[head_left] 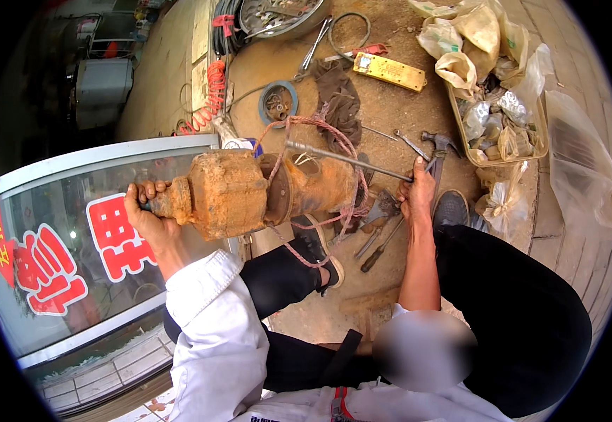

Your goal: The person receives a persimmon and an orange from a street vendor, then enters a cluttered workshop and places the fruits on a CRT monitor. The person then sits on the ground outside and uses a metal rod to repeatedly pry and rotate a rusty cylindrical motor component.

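A heavily rusted cylindrical machine body (228, 195), perhaps a pump or motor, lies sideways in front of me. My left hand (153, 216) is wrapped round its narrow left end. Pinkish rope (308, 261) loops round its right part and hangs below. My right hand (417, 191) grips a long thin metal rod (362, 163) near its right end. The rod slants up to the left across the rusty body, its far end beside an opening in the top. Whether the rod touches the body I cannot tell.
A framed glass panel (109, 225) with red lettering stands at left. On the ground lie a hammer (441, 144), a screwdriver (380, 250), a dark cloth (338, 98), a yellow box (389, 71) and a blue-rimmed bowl (278, 103). A bin (513, 161) of bagged parts stands at right.
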Demonstrator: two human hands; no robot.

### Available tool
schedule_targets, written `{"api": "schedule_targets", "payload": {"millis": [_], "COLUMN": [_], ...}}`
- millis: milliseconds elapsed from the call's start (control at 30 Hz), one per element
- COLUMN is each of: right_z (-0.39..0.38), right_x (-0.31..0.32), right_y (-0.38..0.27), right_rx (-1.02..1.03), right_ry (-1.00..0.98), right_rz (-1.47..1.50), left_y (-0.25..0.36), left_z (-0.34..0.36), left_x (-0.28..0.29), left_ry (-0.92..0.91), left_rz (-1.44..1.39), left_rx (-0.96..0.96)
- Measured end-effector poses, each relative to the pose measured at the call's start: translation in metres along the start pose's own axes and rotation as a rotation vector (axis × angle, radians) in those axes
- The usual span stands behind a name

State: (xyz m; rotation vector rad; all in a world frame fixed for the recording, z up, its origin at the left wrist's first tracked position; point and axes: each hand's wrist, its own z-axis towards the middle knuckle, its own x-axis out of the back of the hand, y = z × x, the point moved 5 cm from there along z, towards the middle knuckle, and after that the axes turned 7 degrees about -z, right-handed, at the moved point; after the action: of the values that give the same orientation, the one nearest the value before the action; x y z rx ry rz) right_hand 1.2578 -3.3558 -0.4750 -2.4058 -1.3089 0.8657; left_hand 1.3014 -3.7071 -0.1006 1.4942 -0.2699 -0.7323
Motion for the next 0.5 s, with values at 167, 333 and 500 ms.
{"api": "schedule_targets", "payload": {"millis": [167,333,500], "right_z": [-0.001,-0.011,-0.009], "right_x": [-0.015,-0.033,-0.036], "right_y": [0.025,0.040,0.050], "right_rx": [0.026,-0.013,-0.030], "right_ry": [-0.072,-0.102,-0.079], "right_rz": [-0.067,-0.100,-0.056], "left_y": [0.010,-0.005,-0.008], "left_z": [0.027,0.044,0.052], "left_x": [0.047,0.039,0.051], "left_ry": [-0.061,-0.047,-0.064], "left_rz": [-0.028,-0.048,-0.082], "left_rx": [0.045,0.057,0.080]}}
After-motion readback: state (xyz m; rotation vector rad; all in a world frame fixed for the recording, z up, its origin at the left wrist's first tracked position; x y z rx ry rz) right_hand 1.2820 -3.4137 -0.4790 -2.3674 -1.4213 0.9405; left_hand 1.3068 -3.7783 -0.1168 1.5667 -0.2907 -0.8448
